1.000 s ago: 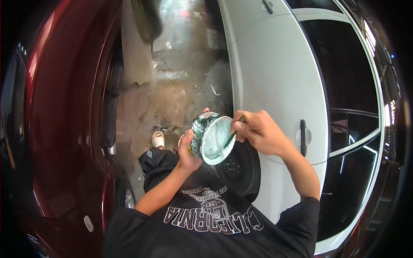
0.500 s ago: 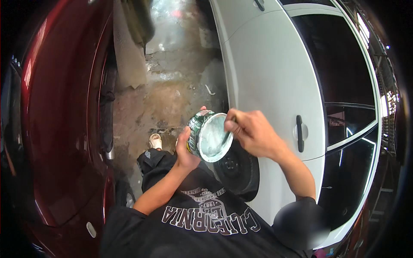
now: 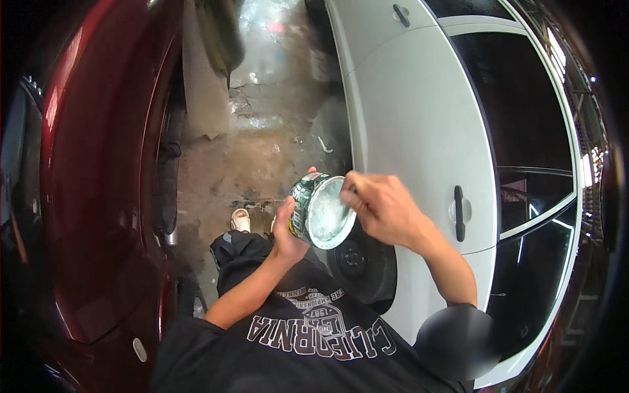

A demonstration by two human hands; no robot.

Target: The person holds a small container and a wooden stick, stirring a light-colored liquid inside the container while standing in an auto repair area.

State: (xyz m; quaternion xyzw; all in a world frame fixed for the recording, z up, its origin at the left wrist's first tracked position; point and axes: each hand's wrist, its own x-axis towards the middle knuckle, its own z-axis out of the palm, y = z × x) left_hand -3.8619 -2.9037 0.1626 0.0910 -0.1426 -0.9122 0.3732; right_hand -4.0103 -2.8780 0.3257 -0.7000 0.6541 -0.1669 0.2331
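A round tub with a dark green patterned wall (image 3: 299,208) and a pale rim is held in front of the person's torso, tilted so that its open mouth faces right and upward. Pale mint-green paste (image 3: 327,213) coats its inside. The left hand (image 3: 286,230) has its grip wrapped around the tub's side, thumb on the near wall and a fingertip showing beyond the far edge. The right hand (image 3: 388,206) is at the right part of the rim, its grip closed in a pinch on a slim dark stick (image 3: 354,190), mostly hidden by the fingers.

Below is a black T-shirt (image 3: 262,367) with pale lettering. A black wheel (image 3: 360,262) lies partly behind the tub, beside a white car (image 3: 406,124) with dark door handles. A glossy dark red car (image 3: 98,183) fills the left, and a light-coloured sandal (image 3: 241,221) rests on the wet, stained floor (image 3: 259,154) between.
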